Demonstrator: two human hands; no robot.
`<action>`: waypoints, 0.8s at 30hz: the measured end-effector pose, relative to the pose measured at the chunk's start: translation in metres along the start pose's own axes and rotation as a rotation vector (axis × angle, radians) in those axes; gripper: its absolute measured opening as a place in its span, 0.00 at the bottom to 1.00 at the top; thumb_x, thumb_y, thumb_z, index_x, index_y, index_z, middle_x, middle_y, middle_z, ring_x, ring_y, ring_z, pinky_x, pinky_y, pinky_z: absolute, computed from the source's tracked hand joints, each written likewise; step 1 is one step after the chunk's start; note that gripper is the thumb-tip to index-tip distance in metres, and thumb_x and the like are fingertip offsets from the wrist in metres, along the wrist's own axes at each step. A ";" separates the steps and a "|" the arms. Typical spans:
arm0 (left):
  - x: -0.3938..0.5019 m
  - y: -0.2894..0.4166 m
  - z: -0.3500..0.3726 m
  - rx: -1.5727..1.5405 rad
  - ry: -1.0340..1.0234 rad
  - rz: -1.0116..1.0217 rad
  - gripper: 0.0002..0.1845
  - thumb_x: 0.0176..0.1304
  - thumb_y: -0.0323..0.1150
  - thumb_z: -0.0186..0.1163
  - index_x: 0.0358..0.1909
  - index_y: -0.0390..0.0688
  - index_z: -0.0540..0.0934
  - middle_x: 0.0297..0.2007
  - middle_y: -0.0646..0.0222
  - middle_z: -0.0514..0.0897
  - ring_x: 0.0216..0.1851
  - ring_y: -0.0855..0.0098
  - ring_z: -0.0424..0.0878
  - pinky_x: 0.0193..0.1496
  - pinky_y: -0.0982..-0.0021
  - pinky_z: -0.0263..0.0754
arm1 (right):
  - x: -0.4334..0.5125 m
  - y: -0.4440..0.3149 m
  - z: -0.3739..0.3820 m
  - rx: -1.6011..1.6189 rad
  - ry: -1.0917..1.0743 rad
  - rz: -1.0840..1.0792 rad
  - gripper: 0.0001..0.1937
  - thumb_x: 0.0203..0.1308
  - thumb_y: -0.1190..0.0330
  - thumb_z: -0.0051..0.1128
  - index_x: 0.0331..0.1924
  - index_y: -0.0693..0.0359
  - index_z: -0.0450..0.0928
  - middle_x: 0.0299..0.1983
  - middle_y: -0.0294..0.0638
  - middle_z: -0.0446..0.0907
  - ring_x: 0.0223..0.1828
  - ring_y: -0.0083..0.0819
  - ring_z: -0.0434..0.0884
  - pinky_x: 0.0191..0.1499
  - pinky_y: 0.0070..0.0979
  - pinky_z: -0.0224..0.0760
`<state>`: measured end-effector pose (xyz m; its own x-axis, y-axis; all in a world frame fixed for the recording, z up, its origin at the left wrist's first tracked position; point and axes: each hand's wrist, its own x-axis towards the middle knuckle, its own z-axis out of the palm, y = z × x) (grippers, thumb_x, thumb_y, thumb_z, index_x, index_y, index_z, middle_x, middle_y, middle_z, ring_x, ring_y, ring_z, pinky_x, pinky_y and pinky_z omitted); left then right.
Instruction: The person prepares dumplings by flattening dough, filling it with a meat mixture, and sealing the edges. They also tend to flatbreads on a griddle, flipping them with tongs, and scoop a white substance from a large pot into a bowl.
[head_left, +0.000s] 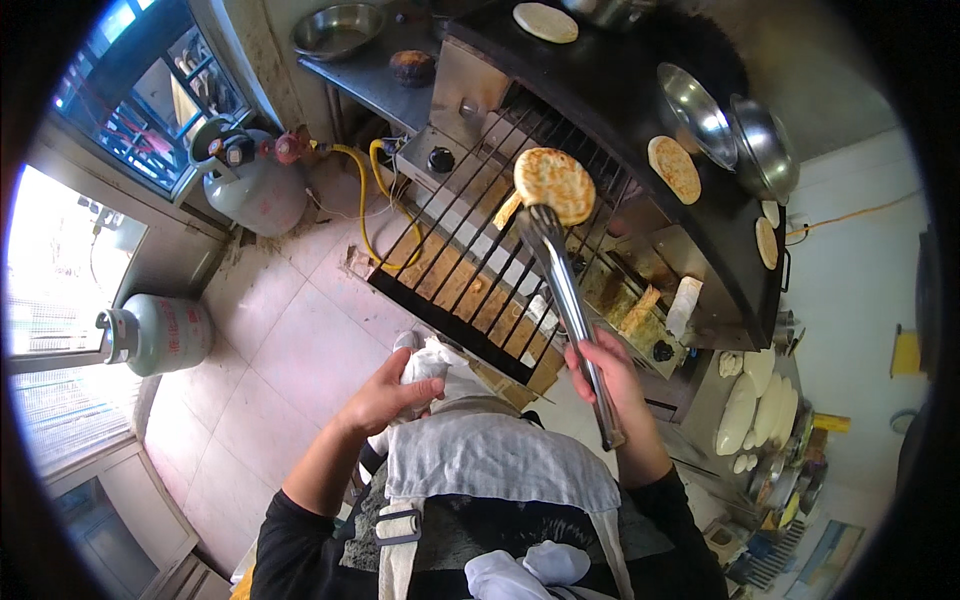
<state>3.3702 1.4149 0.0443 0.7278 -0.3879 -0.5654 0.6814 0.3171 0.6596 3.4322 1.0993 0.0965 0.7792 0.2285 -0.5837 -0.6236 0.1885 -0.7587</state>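
Note:
My right hand (611, 371) is closed around metal tongs (566, 289), whose tips meet the lower edge of a browned round flatbread (555, 186) over a rack of dark metal bars (465, 274). A small strip of browned bread (508, 211) lies beside the flatbread. In my left hand (394, 394) is a crumpled white cloth (429, 373), held in front of my apron (495, 457). On the dark griddle (600, 82) above the rack lie a pale flatbread (546, 22) and a browned one (674, 169).
Metal bowls (763, 150) stand on the griddle's right side. Dough pieces (757, 409) lie on a counter at the right. Gas cylinders (255, 187) stand at the left, one joined to a yellow hose (362, 202). A dark round object (412, 68) sits on the side table (367, 86).

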 end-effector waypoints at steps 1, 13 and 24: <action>0.000 -0.001 0.000 -0.011 -0.007 0.017 0.26 0.60 0.37 0.69 0.54 0.39 0.68 0.36 0.67 0.80 0.35 0.75 0.79 0.32 0.74 0.76 | -0.004 -0.002 -0.009 0.013 -0.008 0.021 0.12 0.66 0.70 0.51 0.52 0.60 0.73 0.26 0.36 0.77 0.14 0.21 0.73 0.13 0.16 0.61; -0.001 -0.002 0.002 0.023 -0.023 0.062 0.27 0.61 0.35 0.68 0.57 0.38 0.67 0.37 0.67 0.80 0.36 0.75 0.79 0.33 0.75 0.76 | 0.026 -0.024 -0.022 0.139 0.019 -0.083 0.22 0.70 0.68 0.44 0.65 0.65 0.64 0.29 0.37 0.74 0.12 0.18 0.67 0.11 0.17 0.60; 0.005 0.012 0.011 0.062 -0.003 0.005 0.25 0.61 0.37 0.67 0.55 0.39 0.69 0.38 0.66 0.82 0.30 0.74 0.79 0.29 0.75 0.75 | -0.008 -0.010 -0.007 -0.176 0.116 -0.019 0.15 0.67 0.68 0.51 0.55 0.64 0.70 0.26 0.36 0.75 0.12 0.19 0.69 0.12 0.17 0.59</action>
<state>3.3811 1.4073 0.0547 0.7310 -0.3892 -0.5605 0.6716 0.2648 0.6920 3.4328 1.0887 0.1062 0.7992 0.1125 -0.5904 -0.5959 0.0201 -0.8028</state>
